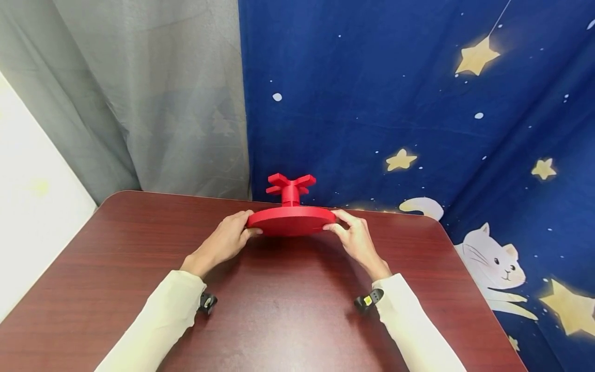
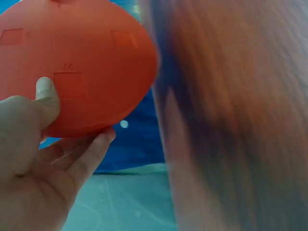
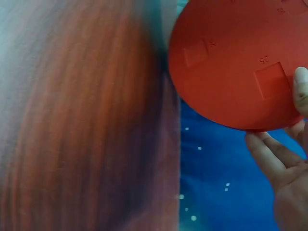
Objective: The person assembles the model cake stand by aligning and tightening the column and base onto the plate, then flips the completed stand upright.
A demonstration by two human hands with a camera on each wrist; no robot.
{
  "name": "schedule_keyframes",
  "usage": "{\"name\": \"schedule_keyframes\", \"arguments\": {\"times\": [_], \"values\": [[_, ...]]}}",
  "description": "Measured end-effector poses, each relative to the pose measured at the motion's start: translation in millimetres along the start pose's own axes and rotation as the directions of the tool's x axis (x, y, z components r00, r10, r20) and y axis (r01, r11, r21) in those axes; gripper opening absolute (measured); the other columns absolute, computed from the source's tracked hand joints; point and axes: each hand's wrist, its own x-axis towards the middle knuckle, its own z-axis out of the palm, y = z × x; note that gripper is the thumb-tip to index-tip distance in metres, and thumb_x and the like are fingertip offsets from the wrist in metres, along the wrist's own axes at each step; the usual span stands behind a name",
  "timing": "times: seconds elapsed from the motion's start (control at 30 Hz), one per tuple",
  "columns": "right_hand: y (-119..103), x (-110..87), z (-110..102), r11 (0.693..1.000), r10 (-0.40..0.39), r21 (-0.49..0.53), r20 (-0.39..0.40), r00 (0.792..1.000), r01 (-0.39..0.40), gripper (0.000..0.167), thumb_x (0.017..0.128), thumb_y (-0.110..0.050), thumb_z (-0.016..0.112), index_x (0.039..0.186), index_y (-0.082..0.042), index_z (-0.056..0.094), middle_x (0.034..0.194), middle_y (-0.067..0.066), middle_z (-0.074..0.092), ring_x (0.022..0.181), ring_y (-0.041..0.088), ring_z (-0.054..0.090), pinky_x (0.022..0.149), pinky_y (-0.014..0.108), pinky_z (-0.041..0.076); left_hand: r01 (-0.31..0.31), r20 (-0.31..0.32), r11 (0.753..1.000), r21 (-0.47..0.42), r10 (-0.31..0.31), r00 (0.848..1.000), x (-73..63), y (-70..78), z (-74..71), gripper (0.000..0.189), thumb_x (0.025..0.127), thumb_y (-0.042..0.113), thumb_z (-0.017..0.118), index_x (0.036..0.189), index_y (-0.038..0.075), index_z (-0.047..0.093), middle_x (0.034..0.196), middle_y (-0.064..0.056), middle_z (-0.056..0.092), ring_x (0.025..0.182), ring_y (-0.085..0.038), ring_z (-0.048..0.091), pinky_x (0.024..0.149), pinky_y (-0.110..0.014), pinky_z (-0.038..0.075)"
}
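Observation:
Both hands hold a red disc (image 1: 289, 223) near the far side of the table, its flat face tilted toward me. Behind the disc a short red stem (image 1: 291, 195) ends in a cross of flat arms. At the left rim, the left hand (image 1: 225, 236) pinches it, thumb on the near face and fingers on the other side. Likewise, the right hand (image 1: 355, 236) grips the right rim. Both wrist views show shallow square recesses (image 3: 273, 81) with tiny marks pressed into the face (image 2: 108, 67).
Dark red wood-grain table (image 1: 288, 310) spreads under the arms. Close beyond its far edge hang a grey curtain (image 1: 186, 103) and a blue star-patterned curtain (image 1: 348, 103). Each wrist wears a black strapped device (image 1: 207, 301).

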Motion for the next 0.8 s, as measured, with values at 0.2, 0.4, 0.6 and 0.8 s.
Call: {"name": "schedule_keyframes", "arguments": {"times": [0.2, 0.4, 0.6, 0.8], "values": [[-8, 5.9, -9, 0.994, 0.077, 0.071, 0.059, 0.995, -0.081, 0.031, 0.080, -0.008, 0.081, 0.109, -0.003, 0.073, 0.096, 0.014, 0.075, 0.088, 0.025, 0.073, 0.081, 0.038, 0.059, 0.072, -0.037, 0.990, -0.118, -0.077, 0.996, 1.7, 5.7, -10.4, 0.027, 0.087, 0.023, 0.077, 0.106, 0.009, 0.064, 0.090, -0.002, 0.071, 0.078, -0.016, 0.062, 0.073, -0.032, 0.053], [-16, 11.1, -14, 0.935, 0.232, 0.239, 0.150, 0.961, -0.263, 0.033, 0.084, -0.004, 0.077, 0.115, 0.003, 0.068, 0.101, 0.026, 0.072, 0.091, 0.037, 0.073, 0.075, 0.049, 0.057, 0.111, -0.123, 0.985, -0.132, -0.128, 0.984, 3.4, 11.4, -15.4, 0.028, 0.086, 0.028, 0.078, 0.105, 0.009, 0.067, 0.087, -0.003, 0.073, 0.077, -0.016, 0.067, 0.068, -0.031, 0.056], [-20, 15.6, -21, 0.894, 0.303, 0.278, 0.204, 0.931, -0.352, 0.034, 0.088, -0.007, 0.075, 0.120, 0.002, 0.067, 0.105, 0.025, 0.071, 0.088, 0.031, 0.074, 0.074, 0.054, 0.057, 0.085, -0.163, 0.992, -0.096, -0.100, 0.981, 7.8, 15.8, -18.7, 0.028, 0.087, 0.031, 0.077, 0.106, 0.011, 0.071, 0.083, -0.002, 0.072, 0.073, -0.018, 0.065, 0.065, -0.031, 0.054], [-21, 19.0, -27, 0.847, 0.329, 0.330, 0.287, 0.900, -0.416, 0.034, 0.092, -0.009, 0.071, 0.122, 0.004, 0.064, 0.103, 0.021, 0.073, 0.081, 0.022, 0.075, 0.072, 0.046, 0.059, 0.099, -0.151, 0.992, -0.078, -0.110, 0.982, 10.9, 18.5, -21.2, 0.024, 0.089, 0.031, 0.075, 0.102, 0.011, 0.072, 0.076, -0.001, 0.068, 0.068, -0.017, 0.059, 0.062, -0.030, 0.048]]}}
